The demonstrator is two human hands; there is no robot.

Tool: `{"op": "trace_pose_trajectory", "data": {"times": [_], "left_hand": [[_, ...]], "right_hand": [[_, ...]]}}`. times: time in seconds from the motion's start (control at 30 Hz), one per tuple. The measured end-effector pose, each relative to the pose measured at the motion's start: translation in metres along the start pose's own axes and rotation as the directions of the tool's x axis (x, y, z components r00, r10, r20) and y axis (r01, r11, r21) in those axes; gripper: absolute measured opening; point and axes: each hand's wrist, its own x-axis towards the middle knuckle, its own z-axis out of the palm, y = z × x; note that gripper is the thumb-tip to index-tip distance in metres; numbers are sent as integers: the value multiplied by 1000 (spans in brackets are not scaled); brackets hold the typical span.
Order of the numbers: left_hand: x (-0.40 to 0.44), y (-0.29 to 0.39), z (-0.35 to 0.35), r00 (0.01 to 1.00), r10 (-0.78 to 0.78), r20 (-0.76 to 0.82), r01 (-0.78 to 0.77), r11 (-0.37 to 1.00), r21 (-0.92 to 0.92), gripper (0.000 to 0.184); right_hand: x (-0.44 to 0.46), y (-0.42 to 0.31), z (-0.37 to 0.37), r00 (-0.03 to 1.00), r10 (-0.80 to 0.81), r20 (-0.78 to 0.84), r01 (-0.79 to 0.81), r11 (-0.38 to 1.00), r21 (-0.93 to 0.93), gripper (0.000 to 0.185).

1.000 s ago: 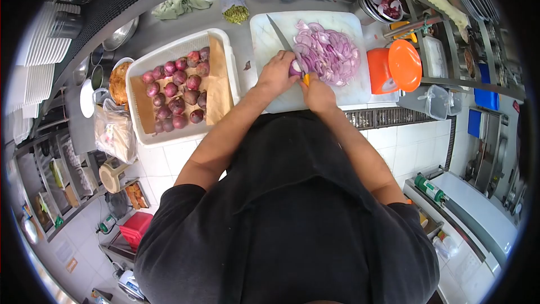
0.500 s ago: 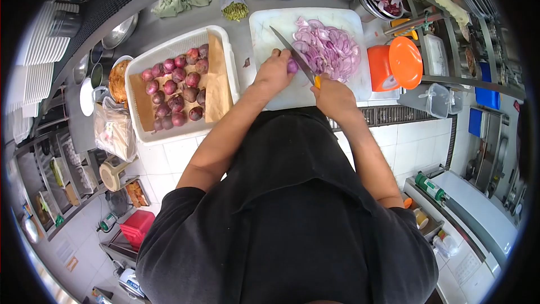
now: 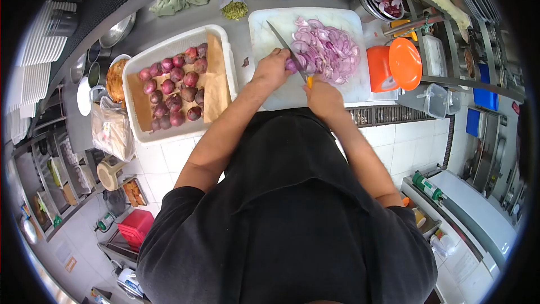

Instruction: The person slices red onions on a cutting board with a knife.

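My right hand point(image 3: 325, 98) is closed round the yellow handle of a kitchen knife point(image 3: 280, 38), whose long blade points up and to the left over the white cutting board point(image 3: 270, 99). Just left of the blade, my left hand point(image 3: 272, 69) grips a peeled red onion point(image 3: 291, 66), with its fingers bent close to the steel. Most of that onion is hidden by the hand and the blade. To the right of the knife spreads a loose heap of sliced red onion point(image 3: 332, 50).
A white plastic crate point(image 3: 229, 67) lined with brown paper holds several whole red onions point(image 3: 174, 102) at the left. An orange container point(image 3: 381, 67) stands beside the board's right edge. Behind it is a metal pot point(image 3: 365, 7) with onion peelings. A green cloth point(image 3: 179, 1) lies at the back.
My right hand and the knife have shifted a little left. The blade now sits closer to the fingers of my left hand, which stays on the onion.
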Motion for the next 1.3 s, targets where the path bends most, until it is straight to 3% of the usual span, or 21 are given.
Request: {"op": "trace_pose_trajectory", "data": {"times": [0.1, 0.3, 0.4, 0.5, 0.6, 0.7, 0.77, 0.87, 1.0, 1.1, 1.23, 1.3], "left_hand": [[-1, -4, 2, 1000, -2, 4, 2, 1000, -11, 41], [3, -5, 1, 1000, -8, 17, 9, 998, -67, 40], [1, -7, 1, 1000, -4, -1, 4, 998, -61, 40], [2, -6, -3, 1000, -2, -3, 2, 1000, -27, 40], [3, -4, -2, 1000, -18, 24, 19, 999, -31, 40], [2, -8, -2, 998, -36, 52, 40, 997, -68, 40], [2, -10, -1, 998, -34, 44, 37, 996, -76, 40], [4, -13, 3, 1000, -9, 0, 9, 999, -41, 40], [4, -11, 2, 1000, 12, -2, -12, 1000, -28, 39], [2, -12, 2, 1000, -8, 0, 8, 999, -31, 39], [1, -8, -1, 1000, -22, 15, 23, 999, -31, 38], [-1, -1, -7, 1000, -14, -6, 14, 998, 63, 36]], "right_hand": [[17, -4, 13, 1000, 22, 9, -22, 999, 25, 40], [0, -18, -41, 995, -45, 92, 51, 997, -62, 44], [7, -14, 6, 999, 51, 19, -51, 999, -16, 43], [20, -13, 13, 997, 66, 48, -65, 997, -31, 43], [14, -26, -28, 991, 38, 131, -25, 995, -98, 45], [-1, -27, -35, 994, -20, 103, 26, 998, -57, 44], [11, -19, 9, 999, 20, 35, -19, 999, -26, 42], [24, -17, 18, 1000, 16, 10, -16, 1000, -11, 41], [16, -32, -30, 992, 13, 123, -4, 997, -74, 43], [3, -30, -32, 994, -40, 98, 48, 996, -79, 44], [20, -19, 22, 998, 57, 40, -56, 998, -13, 44], [25, -14, 28, 998, 55, 39, -55, 998, 4, 46]]}}
